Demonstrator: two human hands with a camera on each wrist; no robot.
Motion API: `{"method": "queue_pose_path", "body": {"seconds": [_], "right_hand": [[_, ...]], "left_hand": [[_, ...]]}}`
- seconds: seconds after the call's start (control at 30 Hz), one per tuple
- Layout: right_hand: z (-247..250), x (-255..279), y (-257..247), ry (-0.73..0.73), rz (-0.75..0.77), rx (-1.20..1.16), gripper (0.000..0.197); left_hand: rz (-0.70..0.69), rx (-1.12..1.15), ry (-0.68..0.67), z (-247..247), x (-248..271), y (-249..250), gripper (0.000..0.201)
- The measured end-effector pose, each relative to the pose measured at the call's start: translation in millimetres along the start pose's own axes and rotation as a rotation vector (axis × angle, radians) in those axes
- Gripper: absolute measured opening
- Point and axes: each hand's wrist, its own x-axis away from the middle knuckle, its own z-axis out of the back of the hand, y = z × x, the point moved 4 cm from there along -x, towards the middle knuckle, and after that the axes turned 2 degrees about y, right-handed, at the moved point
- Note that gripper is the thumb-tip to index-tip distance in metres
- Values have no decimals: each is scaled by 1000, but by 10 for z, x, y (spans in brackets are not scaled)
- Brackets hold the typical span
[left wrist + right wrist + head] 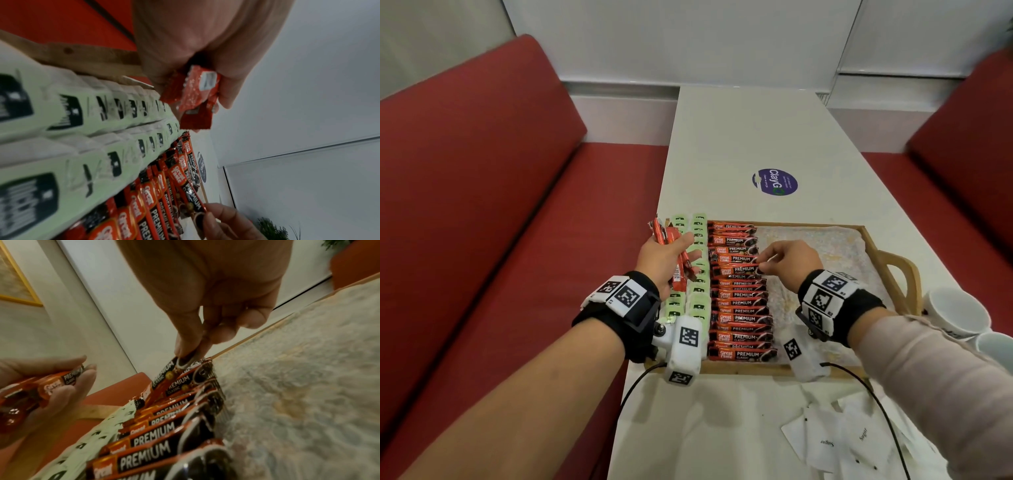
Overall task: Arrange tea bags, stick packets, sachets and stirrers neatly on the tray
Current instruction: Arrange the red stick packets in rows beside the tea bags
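A wooden tray (893,260) lined with patterned paper holds two columns of green tea bags (698,294) at its left and a column of red coffee stick packets (739,308) beside them. My left hand (667,257) hovers over the tea bags, palm up, gripping a small bunch of red stick packets (678,260) (193,95). My right hand (784,257) pinches the right end of one stick packet (739,269) (170,374) lying in the column's upper half.
White sugar sachets (835,442) lie scattered on the table near the front right. White cups (959,311) stand right of the tray. A round purple sticker (774,181) marks the table beyond the tray. Red benches (500,240) flank the table.
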Motion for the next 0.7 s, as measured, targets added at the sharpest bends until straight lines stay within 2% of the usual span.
{"method": "queue_pose_path", "body": {"seconds": [0.17, 0.53, 0.6, 0.7], "right_hand": [[-63, -12, 19, -4, -34, 17, 22], [-105, -27, -41, -22, -36, 176, 6], [-66, -6, -99, 35, 15, 195, 11], [-38, 104, -305, 94, 178, 121, 6]], "left_hand": [[1, 7, -7, -10, 13, -10, 15], [65, 52, -71, -64, 51, -45, 8], [77, 63, -75, -74, 61, -38, 9], [92, 80, -79, -87, 74, -33, 9]]}}
